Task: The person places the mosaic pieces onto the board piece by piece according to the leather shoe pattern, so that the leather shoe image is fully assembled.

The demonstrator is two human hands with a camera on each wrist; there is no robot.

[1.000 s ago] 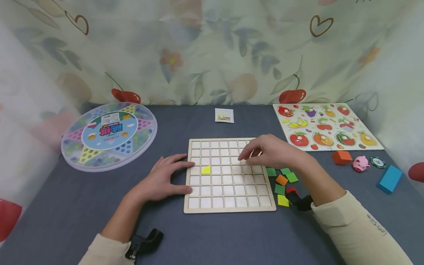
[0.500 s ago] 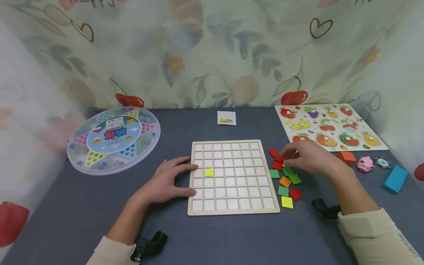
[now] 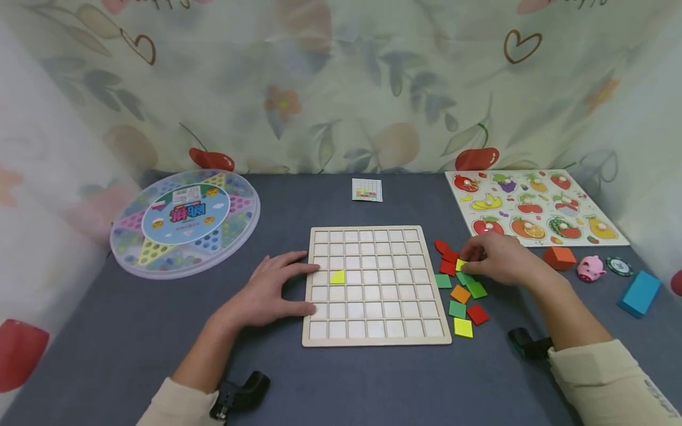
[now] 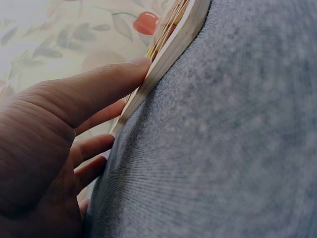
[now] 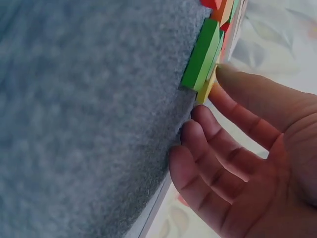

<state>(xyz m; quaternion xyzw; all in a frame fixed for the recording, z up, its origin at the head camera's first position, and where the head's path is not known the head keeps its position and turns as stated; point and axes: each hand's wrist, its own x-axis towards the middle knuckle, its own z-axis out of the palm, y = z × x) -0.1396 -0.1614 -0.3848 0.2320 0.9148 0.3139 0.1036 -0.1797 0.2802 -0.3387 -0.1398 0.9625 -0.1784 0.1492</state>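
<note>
A wooden grid board lies flat on the table, with one yellow piece in a cell on its left side. My left hand rests at the board's left edge; the thumb and index finger touch the frame, as the left wrist view also shows. Right of the board, my right hand pinches a yellow tile between thumb and index finger, low among the loose tiles. Green tiles, red tiles and an orange tile lie around it. Another yellow tile is nearer the front.
A small pattern card lies behind the board. At the left is a round Chinese checkers box. A fruit puzzle board occupies the back right, with an orange block, toy pig, round chip and blue block before it.
From above the board, my right hand has moved right to the loose tiles and taken hold of a yellow one. The left hand has stayed at the board's edge. The head view has shifted slightly.
</note>
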